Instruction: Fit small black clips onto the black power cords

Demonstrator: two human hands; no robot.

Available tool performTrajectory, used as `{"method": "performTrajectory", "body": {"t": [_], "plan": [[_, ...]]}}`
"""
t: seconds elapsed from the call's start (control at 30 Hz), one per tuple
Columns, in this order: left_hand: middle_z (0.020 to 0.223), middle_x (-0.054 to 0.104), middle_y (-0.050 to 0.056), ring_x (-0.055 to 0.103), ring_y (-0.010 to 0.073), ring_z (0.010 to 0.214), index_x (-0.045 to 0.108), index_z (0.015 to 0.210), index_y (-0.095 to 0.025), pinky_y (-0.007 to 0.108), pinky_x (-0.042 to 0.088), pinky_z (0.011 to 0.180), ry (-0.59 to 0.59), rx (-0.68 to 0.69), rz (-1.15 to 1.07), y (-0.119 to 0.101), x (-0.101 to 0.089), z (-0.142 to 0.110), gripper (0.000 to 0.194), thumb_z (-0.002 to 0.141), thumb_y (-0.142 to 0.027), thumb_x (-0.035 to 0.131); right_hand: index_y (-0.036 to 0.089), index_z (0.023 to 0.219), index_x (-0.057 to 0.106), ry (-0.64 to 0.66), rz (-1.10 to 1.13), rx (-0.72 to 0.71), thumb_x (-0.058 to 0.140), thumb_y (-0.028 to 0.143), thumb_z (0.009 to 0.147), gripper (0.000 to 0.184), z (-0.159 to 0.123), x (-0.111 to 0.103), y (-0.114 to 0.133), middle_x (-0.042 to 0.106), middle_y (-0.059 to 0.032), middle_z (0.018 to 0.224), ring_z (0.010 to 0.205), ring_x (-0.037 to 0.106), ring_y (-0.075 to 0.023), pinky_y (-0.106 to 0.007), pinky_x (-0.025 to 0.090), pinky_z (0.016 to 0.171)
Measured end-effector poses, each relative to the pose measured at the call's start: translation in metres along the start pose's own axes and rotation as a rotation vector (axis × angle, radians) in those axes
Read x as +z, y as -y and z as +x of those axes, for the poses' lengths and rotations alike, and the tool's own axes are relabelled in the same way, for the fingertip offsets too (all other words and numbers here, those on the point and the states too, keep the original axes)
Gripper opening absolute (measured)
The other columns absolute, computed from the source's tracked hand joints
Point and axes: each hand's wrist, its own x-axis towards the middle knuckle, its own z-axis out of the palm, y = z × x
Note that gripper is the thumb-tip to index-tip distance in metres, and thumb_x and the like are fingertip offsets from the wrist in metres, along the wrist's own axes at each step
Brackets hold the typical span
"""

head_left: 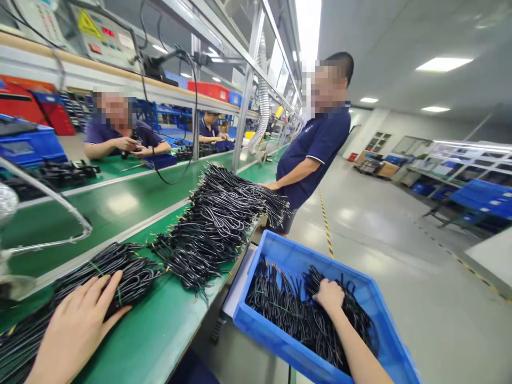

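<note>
On the green bench top, my left hand (82, 320) lies over a tied bundle of black cables (132, 280), fingers stretched out and thumb apart. A green tie runs around that bundle. My right hand (331, 296) reaches into the blue bin (256, 314), its fingers curled into a bundle of black cables (314, 280); the fingertips are hidden among the cables. More tied cable bundles (280, 298) fill the bin's left part. Beyond my left hand, a large loose pile of black cables (220, 213) with bare yellowish ends spreads to the bench edge.
A co-worker (316, 144) stands by the pile's far end, one hand near it. Across the green line (132, 202), another person (120, 133) sits handling a dark part. A bent metal tube (60, 208) juts in from the left. The aisle floor (360, 229) lies right.
</note>
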Motion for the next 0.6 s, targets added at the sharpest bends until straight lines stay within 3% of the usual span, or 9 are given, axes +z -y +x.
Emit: {"method": "performTrajectory", "body": {"t": [0.17,0.37,0.47,0.6], "plan": [[0.124,0.059,0.024,0.053,0.0407,0.116,0.030,0.149,-0.007,0.054,0.038,0.102,0.023,0.045,0.140,-0.003,-0.003,0.000,0.076,0.095,-0.060,0.023,0.000,0.112,0.060,0.018,0.027,0.024,0.069,0.034,0.075,0.051,0.003,-0.010,-0.014,0.066,-0.0267,0.101,0.100,0.068,-0.0332,-0.037,0.050,0.079],[0.125,0.059,0.024,0.052,0.0391,0.119,0.046,0.140,-0.007,0.053,0.038,0.103,0.046,-0.012,0.105,-0.004,-0.001,-0.003,0.079,0.093,-0.065,0.022,0.007,0.113,0.064,0.070,0.223,0.073,0.064,0.042,0.075,0.052,0.016,-0.010,-0.038,0.070,-0.0234,0.103,0.100,0.069,-0.0336,-0.037,0.054,0.076],[0.124,0.061,0.023,0.052,0.0383,0.120,0.049,0.138,-0.007,0.052,0.039,0.102,0.065,-0.044,0.084,-0.006,-0.006,0.001,0.074,0.094,-0.062,0.027,0.009,0.102,0.070,0.023,0.332,0.066,0.065,0.042,0.073,0.043,0.017,-0.011,-0.045,0.072,-0.0219,0.098,0.097,0.069,-0.0358,-0.039,0.056,0.073],[0.122,0.061,0.022,0.053,0.0387,0.117,0.050,0.137,-0.008,0.051,0.040,0.101,0.117,-0.044,0.056,-0.011,-0.015,0.004,0.066,0.093,-0.055,0.034,0.013,0.078,0.073,-0.043,0.557,0.050,0.072,0.033,0.064,0.025,0.006,-0.024,-0.043,0.073,-0.0181,0.075,0.084,0.070,-0.0377,-0.042,0.056,0.072]]}}
